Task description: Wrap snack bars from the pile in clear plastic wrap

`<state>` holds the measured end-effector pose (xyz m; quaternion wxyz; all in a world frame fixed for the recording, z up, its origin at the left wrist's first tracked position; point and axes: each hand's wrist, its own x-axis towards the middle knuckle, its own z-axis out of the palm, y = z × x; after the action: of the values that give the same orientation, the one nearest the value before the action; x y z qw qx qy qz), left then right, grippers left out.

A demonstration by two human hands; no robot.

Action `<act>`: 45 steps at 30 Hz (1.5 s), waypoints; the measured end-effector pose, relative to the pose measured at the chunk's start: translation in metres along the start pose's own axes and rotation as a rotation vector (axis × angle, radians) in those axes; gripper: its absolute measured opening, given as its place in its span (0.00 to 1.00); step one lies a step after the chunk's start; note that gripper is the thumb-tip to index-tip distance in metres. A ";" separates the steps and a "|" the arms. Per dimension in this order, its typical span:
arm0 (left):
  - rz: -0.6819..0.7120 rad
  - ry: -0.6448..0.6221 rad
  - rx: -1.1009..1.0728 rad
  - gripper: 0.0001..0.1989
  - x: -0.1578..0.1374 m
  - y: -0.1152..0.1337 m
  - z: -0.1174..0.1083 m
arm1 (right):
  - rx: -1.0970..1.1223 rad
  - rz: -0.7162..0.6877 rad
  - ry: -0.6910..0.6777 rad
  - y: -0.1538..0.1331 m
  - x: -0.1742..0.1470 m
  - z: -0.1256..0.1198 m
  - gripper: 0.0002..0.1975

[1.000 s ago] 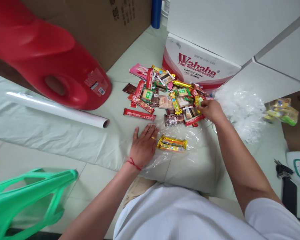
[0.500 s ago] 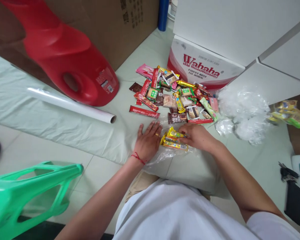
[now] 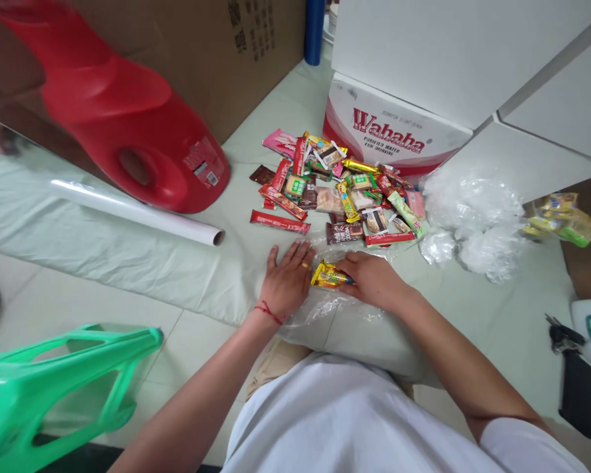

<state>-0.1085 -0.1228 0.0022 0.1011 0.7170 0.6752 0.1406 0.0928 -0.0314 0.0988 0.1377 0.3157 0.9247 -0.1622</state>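
My left hand [image 3: 286, 279] lies flat with its fingers stretched out, pressing on the left side of a sheet of clear plastic wrap [image 3: 320, 305]. Just right of it, my right hand [image 3: 372, 279] closes round yellow-wrapped snack bars [image 3: 328, 274] that rest on the wrap. The fingers hide part of the bars, so how many there are I cannot tell. Beyond both hands spreads a pile of wrapped snacks [image 3: 329, 198], with red, brown, pink, green and yellow packets. A red snack bar [image 3: 280, 222] lies at the pile's near left.
A red jug [image 3: 152, 138] and a white roll [image 3: 142, 213] lie at left. Behind the snacks stands a Wahaha carton [image 3: 389, 128]. Crumpled clear plastic [image 3: 477, 210], keys [image 3: 564, 335] and a black phone-like object [image 3: 577, 394] sit at right. A green stool [image 3: 79, 387] stands on the floor.
My right hand has moved slightly left and gathered the yellow bars closer together, covering more of them. My left hand stays flat. A blurred hand appears at the far left edge.
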 end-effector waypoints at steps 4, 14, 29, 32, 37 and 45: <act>0.008 0.004 0.000 0.27 -0.001 -0.001 0.001 | 0.123 -0.078 0.076 0.003 -0.020 -0.001 0.24; 0.018 0.027 -0.026 0.27 -0.002 -0.002 0.001 | 0.530 -0.267 -0.334 0.031 -0.112 0.006 0.14; 0.026 0.061 -0.006 0.26 -0.002 -0.002 0.002 | -0.071 0.517 0.211 0.059 0.111 -0.041 0.25; 0.032 0.058 -0.019 0.26 -0.002 -0.002 0.002 | -0.050 0.518 0.260 0.065 0.090 -0.040 0.21; 0.029 0.064 -0.055 0.26 -0.002 -0.002 0.001 | 0.322 0.191 0.290 0.087 0.022 -0.025 0.25; 0.012 0.063 -0.036 0.27 -0.002 -0.002 0.003 | 0.467 -0.024 0.088 0.075 0.000 0.009 0.19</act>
<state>-0.1090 -0.1245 -0.0013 0.0919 0.7143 0.6711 0.1756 0.1413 0.0215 0.0747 0.0186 0.3345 0.8709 -0.3595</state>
